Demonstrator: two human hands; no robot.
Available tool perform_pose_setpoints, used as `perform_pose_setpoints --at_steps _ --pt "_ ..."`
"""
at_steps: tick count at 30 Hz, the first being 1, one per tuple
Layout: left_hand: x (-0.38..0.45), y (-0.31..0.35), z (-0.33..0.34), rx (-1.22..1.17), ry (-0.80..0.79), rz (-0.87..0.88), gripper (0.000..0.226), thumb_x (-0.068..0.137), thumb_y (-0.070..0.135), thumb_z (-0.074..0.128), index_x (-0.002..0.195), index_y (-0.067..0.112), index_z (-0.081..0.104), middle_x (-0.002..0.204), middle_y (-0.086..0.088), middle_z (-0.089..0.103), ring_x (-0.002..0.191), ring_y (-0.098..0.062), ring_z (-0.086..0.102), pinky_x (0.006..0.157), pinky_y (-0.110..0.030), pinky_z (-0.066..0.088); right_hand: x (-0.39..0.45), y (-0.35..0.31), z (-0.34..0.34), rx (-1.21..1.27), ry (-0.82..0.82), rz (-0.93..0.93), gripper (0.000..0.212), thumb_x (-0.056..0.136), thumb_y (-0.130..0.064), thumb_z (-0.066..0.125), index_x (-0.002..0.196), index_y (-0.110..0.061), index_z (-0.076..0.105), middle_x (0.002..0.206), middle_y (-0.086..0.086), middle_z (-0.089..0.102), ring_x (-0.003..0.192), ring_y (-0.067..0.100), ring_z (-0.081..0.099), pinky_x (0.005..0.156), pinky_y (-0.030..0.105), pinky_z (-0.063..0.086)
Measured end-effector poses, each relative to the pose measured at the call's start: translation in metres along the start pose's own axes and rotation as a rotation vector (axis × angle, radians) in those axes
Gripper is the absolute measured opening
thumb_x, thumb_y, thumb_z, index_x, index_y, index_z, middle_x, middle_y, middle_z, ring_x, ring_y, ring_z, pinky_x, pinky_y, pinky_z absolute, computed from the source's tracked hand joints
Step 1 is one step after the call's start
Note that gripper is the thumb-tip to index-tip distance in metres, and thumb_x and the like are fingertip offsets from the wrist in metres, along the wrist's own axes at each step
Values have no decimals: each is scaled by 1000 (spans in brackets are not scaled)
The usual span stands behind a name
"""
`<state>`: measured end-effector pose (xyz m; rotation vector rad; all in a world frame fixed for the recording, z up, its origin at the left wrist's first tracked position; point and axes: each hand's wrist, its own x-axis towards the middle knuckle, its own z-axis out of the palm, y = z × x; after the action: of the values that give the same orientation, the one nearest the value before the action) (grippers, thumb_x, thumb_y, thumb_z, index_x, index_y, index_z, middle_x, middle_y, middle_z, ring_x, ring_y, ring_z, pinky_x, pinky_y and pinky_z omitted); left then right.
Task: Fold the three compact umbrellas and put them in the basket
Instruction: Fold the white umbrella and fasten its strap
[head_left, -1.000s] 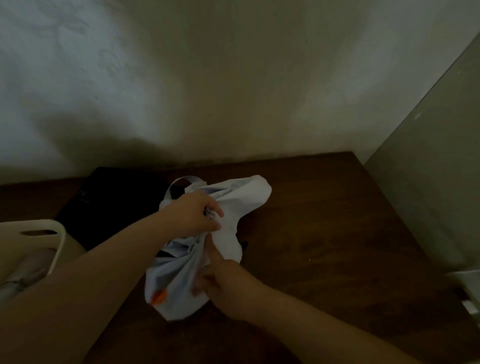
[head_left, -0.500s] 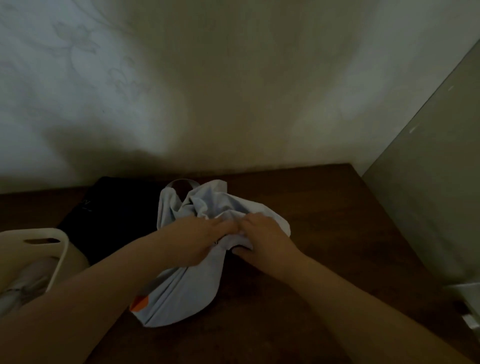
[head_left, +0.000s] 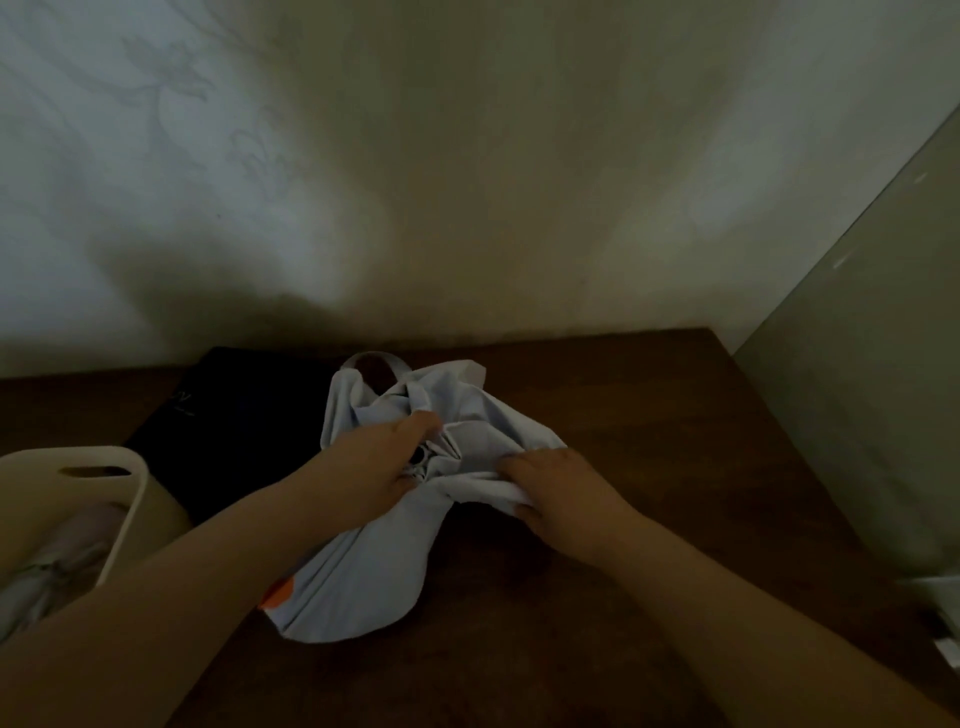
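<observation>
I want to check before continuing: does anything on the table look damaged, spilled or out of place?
Nothing looks damaged or spilled. The pale blue umbrella lies crumpled and unfolded on the wooden table, with the left hand and right hand gathering its fabric. The black umbrella lies outside the cream basket.

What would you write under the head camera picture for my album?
Two hands, left hand and right hand, gather a pale umbrella on the table beside a basket.

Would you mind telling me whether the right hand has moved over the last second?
Yes. The right hand went from the near side of the light blue umbrella up to its right-hand fabric, farther from the basket, where it now pinches a fold.
</observation>
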<state>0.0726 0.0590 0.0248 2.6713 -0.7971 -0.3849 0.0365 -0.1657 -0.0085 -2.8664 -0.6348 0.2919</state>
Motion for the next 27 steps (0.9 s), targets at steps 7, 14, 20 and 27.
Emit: perform_pose_setpoints --at_steps 7,14,20,27 --pt "9 -10 3 81 -97 129 46 96 23 47 139 23 30 119 -4 60 98 -15 61 85 -26 49 -23 20 -5 96 -98 170 56 81 -48 65 130 -34 41 135 -12 36 126 10 32 107 33 27" --pt "-4 -13 13 357 -70 268 70 93 4 42 144 45 16 154 -8 16 133 -22 36 96 -26 40 -18 32 17 423 59 704 49 87 -40 62 128 -23 43 130 -3 40 112 13 47 92 31 48" --pt "-10 -22 18 379 39 310 77 67 2 73 125 41 40 134 -14 49 106 -25 62 70 -18 48 10 13 25 581 -179 694 80 91 -32 59 150 -18 8 152 10 20 136 32 31 107 42 35" --pt "-7 -34 24 163 67 233 60 88 7 55 137 36 34 145 5 32 125 -15 42 88 -22 47 -13 33 10 798 112 744 27 99 -16 44 126 -17 52 121 4 55 97 14 51 83 30 44"
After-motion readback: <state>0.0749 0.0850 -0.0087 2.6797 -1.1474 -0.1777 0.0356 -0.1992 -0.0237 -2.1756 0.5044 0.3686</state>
